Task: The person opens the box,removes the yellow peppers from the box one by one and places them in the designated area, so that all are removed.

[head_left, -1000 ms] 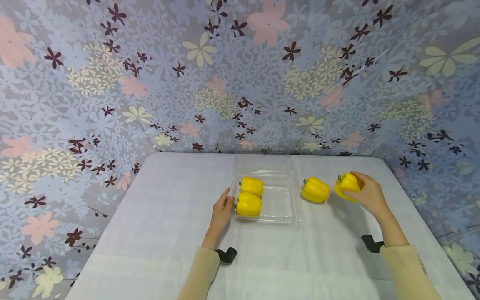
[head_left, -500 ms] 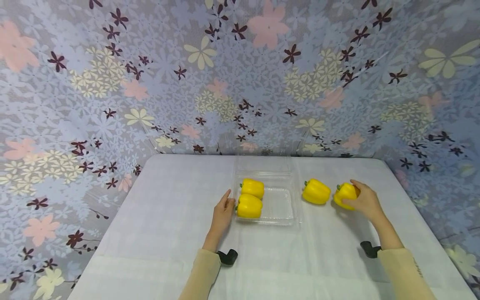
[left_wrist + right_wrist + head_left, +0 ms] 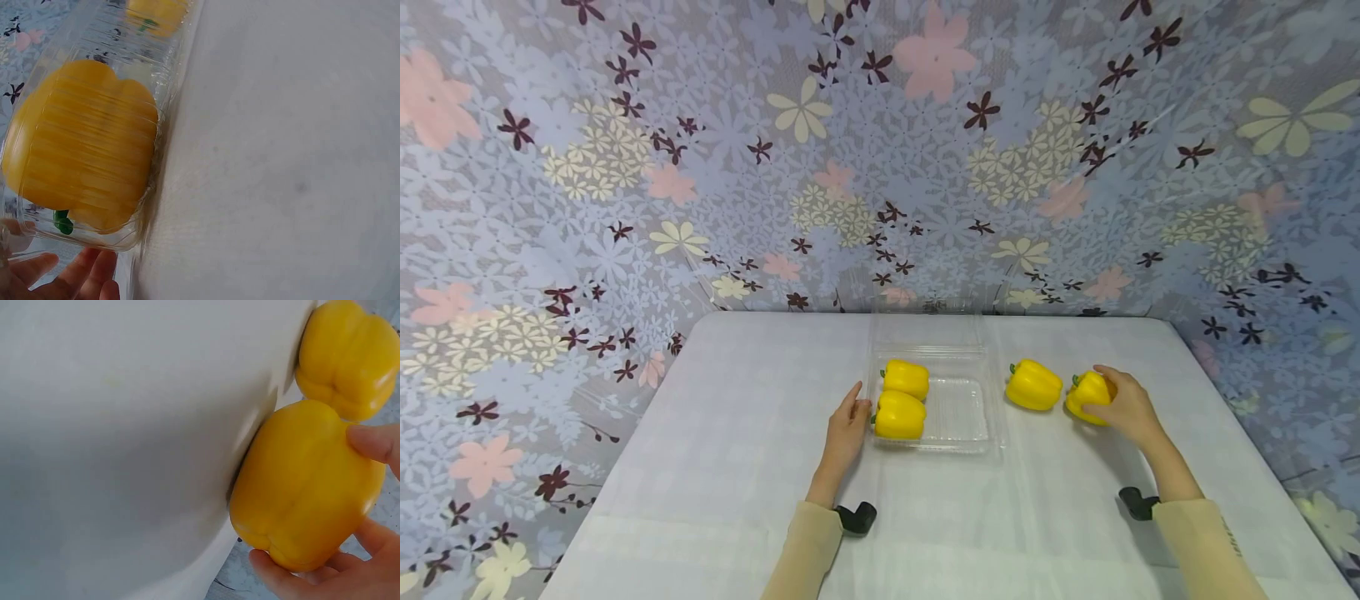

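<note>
My right hand grips a yellow bell pepper, thumb on one side and fingers round the other. In the right wrist view this pepper sits at the table surface or very near it. Another yellow bell pepper lies just to its left. Two more yellow bell peppers, a far one and a near one, fill the left half of a clear plastic clamshell box. At the box's left end, my left hand touches the wall with its fingers fairly straight.
The box's clear lid is folded back toward the wall behind the table. A white cloth covers the table. Flower-patterned fabric rises at the back and sides.
My right hand has brought its pepper down and slightly nearer to me, beside the loose pepper. The left hand stays at the box. The view has shifted slightly.
</note>
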### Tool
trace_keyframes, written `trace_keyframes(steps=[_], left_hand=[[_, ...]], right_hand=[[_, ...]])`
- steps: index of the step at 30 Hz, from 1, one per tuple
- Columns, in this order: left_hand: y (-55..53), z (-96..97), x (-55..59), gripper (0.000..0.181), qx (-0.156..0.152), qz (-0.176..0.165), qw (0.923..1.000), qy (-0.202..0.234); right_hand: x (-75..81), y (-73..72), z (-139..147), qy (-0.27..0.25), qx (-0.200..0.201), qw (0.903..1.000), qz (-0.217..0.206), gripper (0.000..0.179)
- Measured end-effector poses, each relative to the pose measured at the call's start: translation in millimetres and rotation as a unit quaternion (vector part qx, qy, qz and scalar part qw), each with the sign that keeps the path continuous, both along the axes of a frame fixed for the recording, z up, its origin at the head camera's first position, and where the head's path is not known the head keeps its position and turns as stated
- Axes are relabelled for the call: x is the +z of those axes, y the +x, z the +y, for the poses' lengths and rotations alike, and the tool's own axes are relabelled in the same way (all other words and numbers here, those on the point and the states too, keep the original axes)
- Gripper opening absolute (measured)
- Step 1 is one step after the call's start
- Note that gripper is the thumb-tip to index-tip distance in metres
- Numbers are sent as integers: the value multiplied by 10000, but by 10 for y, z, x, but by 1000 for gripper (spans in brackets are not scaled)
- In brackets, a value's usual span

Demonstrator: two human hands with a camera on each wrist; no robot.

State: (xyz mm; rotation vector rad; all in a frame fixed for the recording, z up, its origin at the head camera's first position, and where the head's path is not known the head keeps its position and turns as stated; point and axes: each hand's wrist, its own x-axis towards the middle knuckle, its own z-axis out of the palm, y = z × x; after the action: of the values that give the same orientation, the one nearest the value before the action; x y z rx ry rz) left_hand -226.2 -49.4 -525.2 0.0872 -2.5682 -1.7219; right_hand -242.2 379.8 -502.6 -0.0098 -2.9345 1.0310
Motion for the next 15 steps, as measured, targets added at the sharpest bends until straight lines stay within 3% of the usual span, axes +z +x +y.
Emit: trace_keyframes(steps=[9, 12, 15], left_hand=[[7, 0, -15, 46, -17, -26, 10000, 39], [3, -3, -38, 46, -31, -9, 10000, 17], [-7, -1, -46, 45, -21, -2, 10000, 10]], right_hand=[[22, 30, 11, -52, 95, 9998, -171, 86], [137, 44, -79, 28, -91, 9998, 151, 88], [329, 63, -264, -119, -363, 9973, 625, 79]])
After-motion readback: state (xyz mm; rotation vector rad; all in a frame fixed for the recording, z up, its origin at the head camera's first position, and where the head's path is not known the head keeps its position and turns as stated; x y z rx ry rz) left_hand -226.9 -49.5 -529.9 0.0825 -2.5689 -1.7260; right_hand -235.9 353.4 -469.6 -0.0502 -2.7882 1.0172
